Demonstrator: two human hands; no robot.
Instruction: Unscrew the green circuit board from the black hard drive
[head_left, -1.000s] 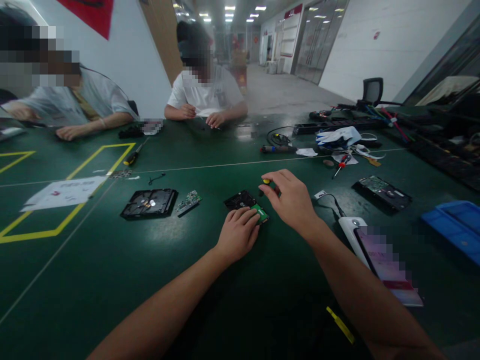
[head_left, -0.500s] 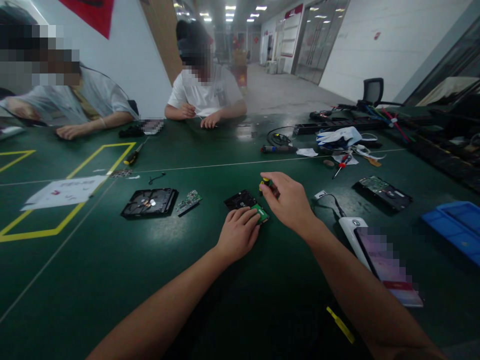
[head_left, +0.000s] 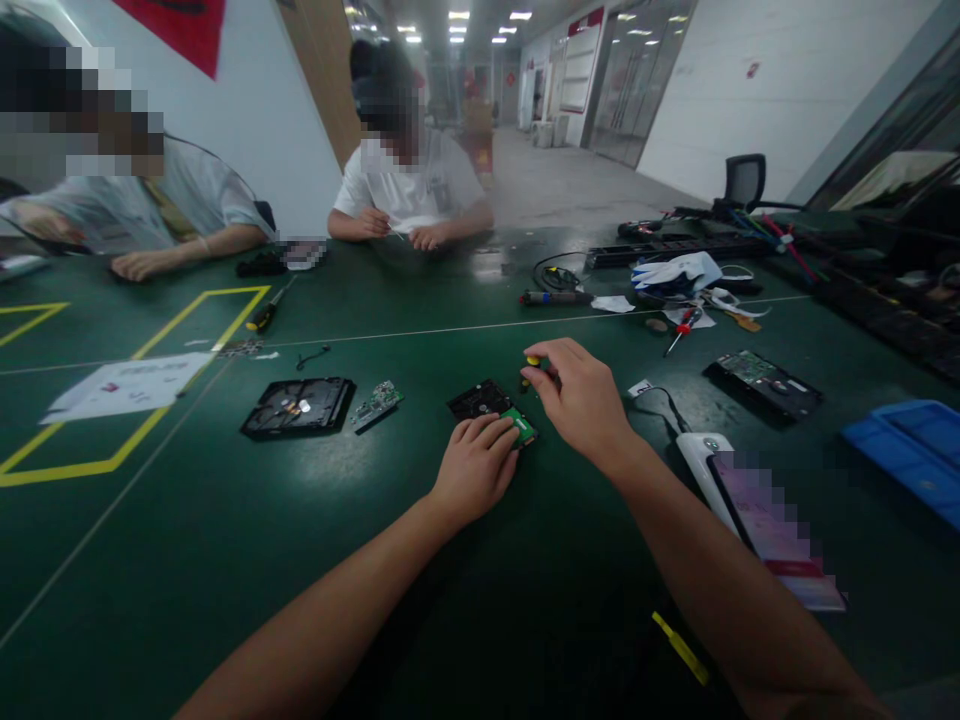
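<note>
My left hand (head_left: 474, 465) lies fingers-down on a small black hard drive (head_left: 480, 399) with a green circuit board (head_left: 520, 425), pressing it onto the green table (head_left: 225, 560). My right hand (head_left: 585, 400) is pinched round the yellow-capped handle of a small screwdriver (head_left: 534, 366), held upright over the drive's right corner. The screwdriver's tip is hidden behind my fingers.
An opened larger drive (head_left: 298, 406) and a loose circuit board (head_left: 378, 402) lie to the left. A phone (head_left: 765, 510) with a cable sits at my right, a blue tray (head_left: 904, 450) beyond it. Another drive (head_left: 761, 382), tools and gloves (head_left: 675, 270) lie farther right. Two other people sit across the table.
My right hand has turned slightly on the screwdriver handle, with fingers shifting round it. My left hand has stayed on the drive.
</note>
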